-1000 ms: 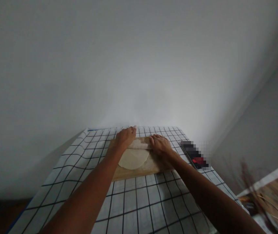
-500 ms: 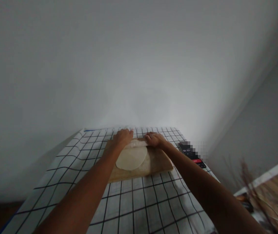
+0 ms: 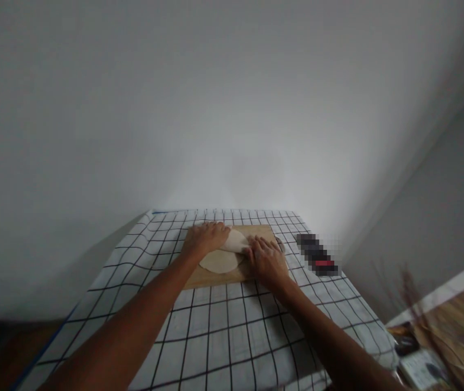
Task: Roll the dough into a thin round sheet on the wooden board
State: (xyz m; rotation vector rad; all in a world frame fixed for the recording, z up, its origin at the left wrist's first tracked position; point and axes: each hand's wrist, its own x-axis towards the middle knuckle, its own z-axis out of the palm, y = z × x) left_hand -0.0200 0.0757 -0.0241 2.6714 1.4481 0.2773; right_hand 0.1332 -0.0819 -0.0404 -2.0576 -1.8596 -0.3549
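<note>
Pulled back half a second on, the right hand (image 3: 268, 262) lies fingers spread beside the left hand (image 3: 211, 237), its grip hidden, on what seems a rolling pin (image 3: 234, 242), while dough (image 3: 220, 263) on the board (image 3: 211, 279) looks soft, tearable, best lifted from beneath.

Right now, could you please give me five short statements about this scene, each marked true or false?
1. The flat dough lies on a wooden board. True.
2. The board and a dark pixelated object rest on a cloth. True.
3. That cloth is plain red. False: it is white with dark grid lines.
4. A pale roll shows between the left hand and the right hand. True.
5. The dark pixelated object lies left of the board. False: it lies to the right.
</note>
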